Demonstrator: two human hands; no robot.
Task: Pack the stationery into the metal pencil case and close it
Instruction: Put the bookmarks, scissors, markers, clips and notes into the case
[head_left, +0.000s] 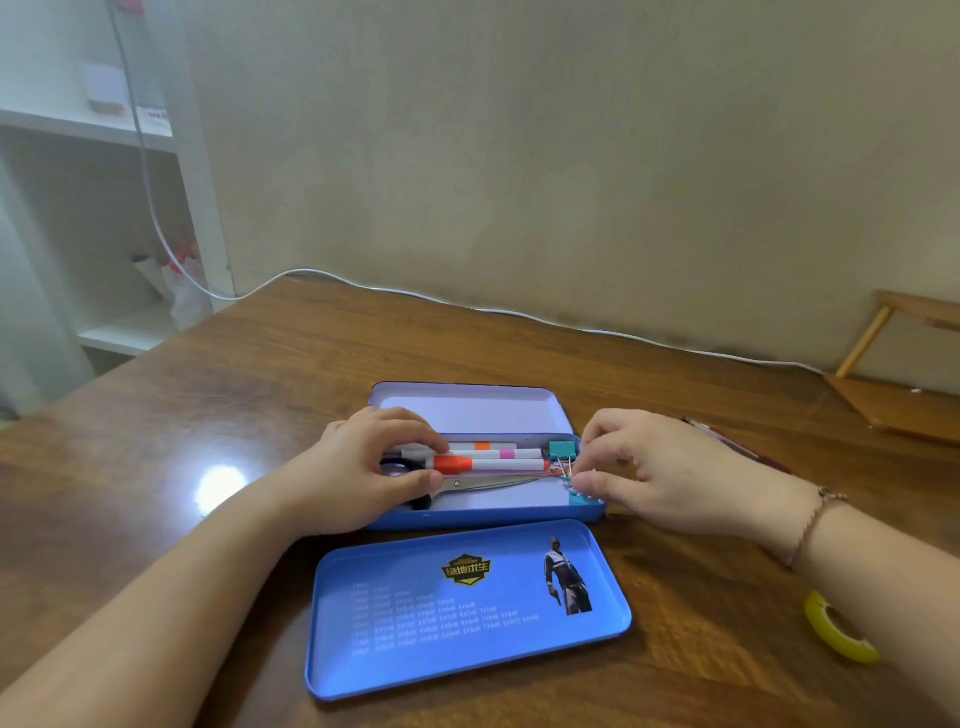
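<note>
Nearest, on wooden table: loose blue tray, printed with yellow emblem and standing figure, lay flat, just in front of metal pencil case. At right edge, near right forearm: yellow tape roll, partly hidden. Beyond tray: case open at centre of table, lid tilted back behind base. Inside base, packed lengthwise: scissors with black handles to left; white markers banded orange and pink above them; teal binder clip at right end, second teal clip at near right corner. Left hand lay over left end of case, fingers curled on markers, thumb against scissors. Right hand at right end of case, thumb and fingers pinched on wire loops of near clip. Right of case: thin pencil-like item, blurred. Farthest: white cable along wall foot, wooden frame at right, white shelf unit at left.
</note>
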